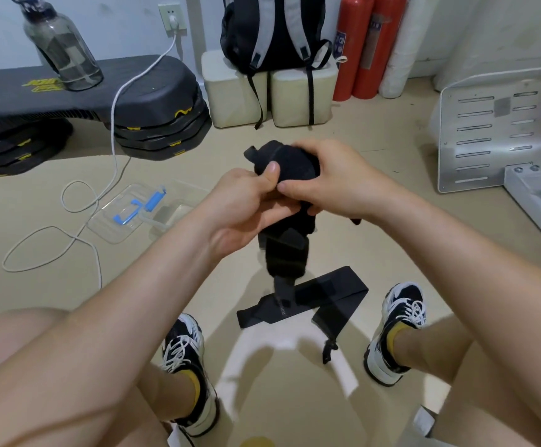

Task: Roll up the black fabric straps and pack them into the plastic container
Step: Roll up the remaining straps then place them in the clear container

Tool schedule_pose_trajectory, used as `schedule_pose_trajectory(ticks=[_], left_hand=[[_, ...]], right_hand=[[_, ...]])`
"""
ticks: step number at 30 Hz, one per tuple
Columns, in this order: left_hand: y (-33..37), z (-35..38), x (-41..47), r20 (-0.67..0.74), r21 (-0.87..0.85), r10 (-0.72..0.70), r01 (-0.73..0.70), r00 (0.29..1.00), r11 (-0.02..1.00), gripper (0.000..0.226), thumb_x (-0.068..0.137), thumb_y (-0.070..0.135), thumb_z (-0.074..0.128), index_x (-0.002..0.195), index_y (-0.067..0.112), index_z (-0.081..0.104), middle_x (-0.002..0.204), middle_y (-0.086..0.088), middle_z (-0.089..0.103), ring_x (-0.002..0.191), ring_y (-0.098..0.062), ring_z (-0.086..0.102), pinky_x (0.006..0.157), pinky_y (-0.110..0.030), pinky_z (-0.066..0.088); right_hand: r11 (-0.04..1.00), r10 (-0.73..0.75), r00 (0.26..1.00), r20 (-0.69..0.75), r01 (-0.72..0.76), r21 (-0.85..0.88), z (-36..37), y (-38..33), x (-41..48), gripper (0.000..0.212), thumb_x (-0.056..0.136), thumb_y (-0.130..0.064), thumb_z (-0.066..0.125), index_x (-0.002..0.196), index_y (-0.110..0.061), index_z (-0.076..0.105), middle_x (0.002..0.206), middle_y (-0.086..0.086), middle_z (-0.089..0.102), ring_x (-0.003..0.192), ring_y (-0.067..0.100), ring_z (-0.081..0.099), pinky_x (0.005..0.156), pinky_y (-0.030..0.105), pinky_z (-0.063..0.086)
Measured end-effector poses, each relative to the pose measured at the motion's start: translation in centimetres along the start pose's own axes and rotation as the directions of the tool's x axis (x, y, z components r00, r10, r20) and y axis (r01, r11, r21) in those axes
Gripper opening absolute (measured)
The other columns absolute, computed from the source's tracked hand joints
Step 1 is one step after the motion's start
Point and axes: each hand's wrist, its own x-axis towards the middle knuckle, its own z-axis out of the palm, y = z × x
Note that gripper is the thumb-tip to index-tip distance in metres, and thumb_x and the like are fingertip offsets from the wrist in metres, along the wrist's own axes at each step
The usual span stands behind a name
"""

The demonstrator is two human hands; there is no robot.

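My left hand (246,204) is curled round the underside of the half-rolled black strap (282,159), thumb pressed flat on the roll. My right hand (330,179) wraps over the roll from the other side, its thumb meeting my left thumb. Both hands grip it; neither is spread. I hold the roll in the air, to the right of the plastic container (182,209) and above floor level. The loose tail (283,253) hangs straight down from it.

A second black strap (320,298) lies flat on the beige floor (391,227), nearer me than the container and to its right, between my shoes (185,350). The container sits on the floor, and its lid with blue clips (124,214) is just to its left. A white cable (78,240) loops beside that lid. Beyond the container stand a dark step platform (85,91) carrying a water bottle (62,50), a backpack (275,30) on pale blocks, and red fire extinguishers (359,43).
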Motion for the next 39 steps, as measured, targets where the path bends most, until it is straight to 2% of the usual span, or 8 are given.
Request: schedule_pose_trajectory(ticks=[5,9,15,24,28,33,36,39], left_hand=[[0.1,-1.1,1.0,-0.037,0.646,0.319,-0.221,0.947,0.73,0.015,0.092,0.033,0.067,0.088,0.021,0.059,0.086,0.002,0.061,0.082,-0.014,0.058,0.077,-0.029,0.052],[-0.2,-1.8,1.1,0.009,0.433,0.302,-0.276,0.953,0.858,0.01,0.089,0.021,0.071,0.089,0.019,0.062,0.092,-0.003,0.069,0.091,-0.018,0.066,0.085,-0.038,0.052],[0.2,-1.1,0.2,0.057,0.255,0.288,-0.293,0.956,0.922,0.02,0.09,0.013,0.068,0.098,0.016,0.05,0.072,-0.004,0.074,0.066,-0.016,0.07,0.059,-0.028,0.055],[-0.4,-1.0,0.4,-0.037,0.389,0.398,-0.354,0.917,0.851,0.028,0.083,0.028,0.078,0.071,0.02,0.055,0.067,0.001,0.062,0.064,-0.01,0.056,0.059,-0.024,0.042],[-0.1,-1.1,-0.3,0.16,0.422,0.227,-0.274,0.961,0.864,0.015,0.076,0.026,0.076,0.08,0.013,0.071,0.075,0.006,0.073,0.074,-0.007,0.069,0.067,-0.018,0.053],[-0.5,-1.6,0.0,0.242,0.604,0.004,-0.153,0.97,0.782,0.026,0.071,0.011,0.087,0.094,0.01,0.074,0.091,-0.003,0.077,0.086,-0.013,0.072,0.078,-0.025,0.055],[-1.0,-1.2,0.0,0.186,0.689,0.053,-0.169,0.981,0.704,0.013,0.076,0.008,0.082,0.086,0.007,0.074,0.078,-0.002,0.074,0.072,-0.009,0.069,0.07,-0.024,0.057],[-1.4,-0.7,-0.4,0.229,0.727,0.065,-0.215,0.971,0.652,0.017,0.076,0.007,0.082,0.089,0.011,0.071,0.081,0.002,0.074,0.074,-0.006,0.068,0.07,-0.022,0.055]], right_hand=[[0.956,0.082,0.997,0.01,-0.081,0.281,-2.5,0.6,0.2,0.029,0.088,-0.013,0.071,0.117,-0.015,0.066,0.077,-0.005,0.06,0.052,-0.002,0.052,0.044,0.012,0.033],[0.866,0.074,0.994,0.082,-0.105,0.489,-3.5,1.2,0.2,0.021,0.089,-0.009,0.067,0.108,-0.015,0.07,0.067,-0.007,0.056,0.051,0.004,0.043,0.039,0.015,0.025],[0.733,0.055,0.99,0.13,-0.129,0.668,-3.5,1.7,0.0,0.01,0.091,-0.007,0.058,0.098,-0.012,0.063,0.06,-0.011,0.051,0.045,0.0,0.039,0.036,0.013,0.021],[0.713,0.047,0.996,0.075,-0.086,0.696,-3.7,2.3,0.2,0.021,0.092,-0.004,0.057,0.111,-0.011,0.061,0.062,-0.013,0.052,0.05,0.001,0.038,0.038,0.013,0.02],[0.688,0.046,0.998,0.049,-0.068,0.723,-4.1,2.4,0.2,0.027,0.091,-0.003,0.058,0.117,-0.01,0.061,0.07,-0.008,0.051,0.053,0.003,0.037,0.038,0.013,0.02],[0.86,0.086,0.977,-0.197,0.027,0.509,-4.6,2.5,0.3,0.043,0.082,0.008,0.068,0.11,-0.025,0.068,0.084,-0.004,0.059,0.06,0.006,0.049,0.045,0.016,0.032],[0.984,-0.024,0.929,-0.37,0.088,0.157,-4.3,3.3,0.7,0.052,0.077,0.001,0.076,0.12,-0.023,0.063,0.109,-0.003,0.064,0.094,0.006,0.063,0.078,0.02,0.051],[0.978,-0.148,0.892,-0.427,0.068,-0.199,-3.6,4.6,1.3,0.057,0.075,-0.005,0.076,0.126,-0.023,0.059,0.122,0.002,0.06,0.114,0.021,0.056,0.1,0.035,0.045]])
